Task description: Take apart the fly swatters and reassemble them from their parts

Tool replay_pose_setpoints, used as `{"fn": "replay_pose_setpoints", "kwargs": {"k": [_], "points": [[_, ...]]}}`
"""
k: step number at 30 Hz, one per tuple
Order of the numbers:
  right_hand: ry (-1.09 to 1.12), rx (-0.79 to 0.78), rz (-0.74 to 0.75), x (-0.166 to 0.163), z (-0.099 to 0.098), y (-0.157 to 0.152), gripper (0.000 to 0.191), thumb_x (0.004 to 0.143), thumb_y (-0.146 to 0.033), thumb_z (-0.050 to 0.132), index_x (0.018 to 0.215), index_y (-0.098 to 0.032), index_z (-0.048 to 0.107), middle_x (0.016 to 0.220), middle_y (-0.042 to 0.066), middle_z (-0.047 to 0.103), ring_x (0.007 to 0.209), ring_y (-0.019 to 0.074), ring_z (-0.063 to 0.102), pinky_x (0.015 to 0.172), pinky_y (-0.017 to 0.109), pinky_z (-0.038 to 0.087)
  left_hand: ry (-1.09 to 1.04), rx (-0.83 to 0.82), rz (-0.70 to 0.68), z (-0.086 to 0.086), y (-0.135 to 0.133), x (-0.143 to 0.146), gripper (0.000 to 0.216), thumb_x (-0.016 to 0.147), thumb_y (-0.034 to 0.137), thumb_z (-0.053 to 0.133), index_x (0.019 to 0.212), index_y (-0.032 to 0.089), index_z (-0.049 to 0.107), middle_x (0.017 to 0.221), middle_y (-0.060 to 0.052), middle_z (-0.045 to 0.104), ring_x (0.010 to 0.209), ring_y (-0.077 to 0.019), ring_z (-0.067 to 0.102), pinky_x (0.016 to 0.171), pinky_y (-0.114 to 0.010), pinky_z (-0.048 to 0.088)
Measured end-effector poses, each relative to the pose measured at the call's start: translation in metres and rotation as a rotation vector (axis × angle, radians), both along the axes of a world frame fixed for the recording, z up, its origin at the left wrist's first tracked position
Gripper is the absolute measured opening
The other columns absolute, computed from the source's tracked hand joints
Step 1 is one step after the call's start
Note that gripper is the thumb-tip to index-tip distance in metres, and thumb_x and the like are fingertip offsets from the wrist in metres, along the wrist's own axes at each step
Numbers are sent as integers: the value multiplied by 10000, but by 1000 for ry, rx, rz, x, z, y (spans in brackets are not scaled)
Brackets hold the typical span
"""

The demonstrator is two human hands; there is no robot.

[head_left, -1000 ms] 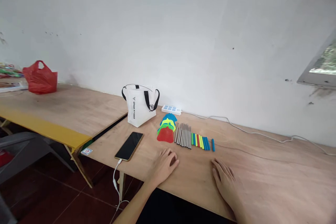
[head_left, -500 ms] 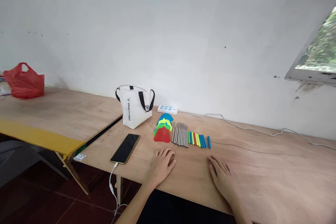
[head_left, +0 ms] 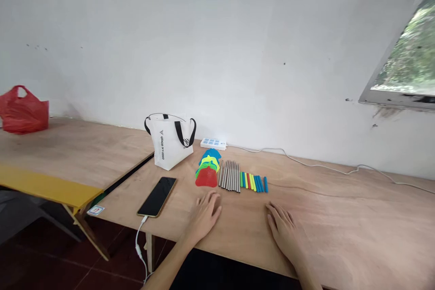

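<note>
My left hand (head_left: pixel 204 214) lies flat on the wooden table (head_left: pixel 356 231), palm down, fingers apart, holding nothing. My right hand (head_left: pixel 285 231) rests flat the same way, a little to the right. Just beyond my hands lies a stack of mesh swatter heads (head_left: pixel 207 170) in red, yellow-green and blue. To their right is a row of several grey metal rods (head_left: pixel 230 175). Right of those lie several short coloured handles (head_left: pixel 253 182) in green, red, yellow and blue.
A black phone (head_left: pixel 157 196) on a white charging cable lies left of my left hand. A white tote bag (head_left: pixel 170 141) stands behind it, a white power strip (head_left: pixel 213 143) by the wall. A red plastic bag (head_left: pixel 23 111) sits on the far left table. A window (head_left: pixel 404 63) is at right.
My view has turned slightly to the right, so everything has slid left in the picture. Both hands stay flat on the table in the same places.
</note>
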State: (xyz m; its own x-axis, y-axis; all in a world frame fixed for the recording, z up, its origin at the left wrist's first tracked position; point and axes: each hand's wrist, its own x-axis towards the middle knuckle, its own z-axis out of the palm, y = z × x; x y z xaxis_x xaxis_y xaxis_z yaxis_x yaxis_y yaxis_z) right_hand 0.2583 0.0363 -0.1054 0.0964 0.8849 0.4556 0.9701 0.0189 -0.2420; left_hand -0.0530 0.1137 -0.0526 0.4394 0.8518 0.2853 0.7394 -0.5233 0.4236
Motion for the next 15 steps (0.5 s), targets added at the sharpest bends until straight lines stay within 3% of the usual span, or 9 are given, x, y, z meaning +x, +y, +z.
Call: {"fn": "replay_pose_setpoints", "kwargs": {"k": [3,6,8,11,15], "points": [[-20,-5,3,-2,3,-2,483,1017,-367,276,1331,-241,621,1417,81,612,1331,236,538,1154,476,352,71,43,99,-3,29,-3,451,982,285,416,1416,165,439,1522,-175,438,1399,-340,440,1109,-514,369],[-38,-16,-4,-3,4,-3,485,1019,-367,273,1326,-239,626,1421,81,609,1332,239,539,1150,484,356,164,53,187,2,63,0,681,922,431,551,1481,85,372,1603,-255,294,1452,-423,341,1137,-535,333],[-47,-22,-12,-2,4,-2,485,1018,-370,277,1327,-238,625,1424,83,606,1334,246,537,1149,497,357,220,54,261,6,82,5,761,916,475,561,1521,77,327,1631,-269,225,1426,-442,372,1115,-532,351],[-54,-28,-14,-2,3,-1,484,1017,-368,278,1323,-240,630,1420,84,610,1332,246,539,1149,493,358,276,32,385,10,103,16,807,923,564,537,1542,90,327,1639,-272,204,1355,-472,444,1066,-548,382],[-59,-38,-7,-2,4,-2,476,1016,-360,285,1315,-245,637,1419,83,610,1331,243,541,1146,486,362,290,3,459,8,119,24,880,918,678,491,1536,69,346,1627,-301,209,1367,-487,419,1082,-574,350]]}}
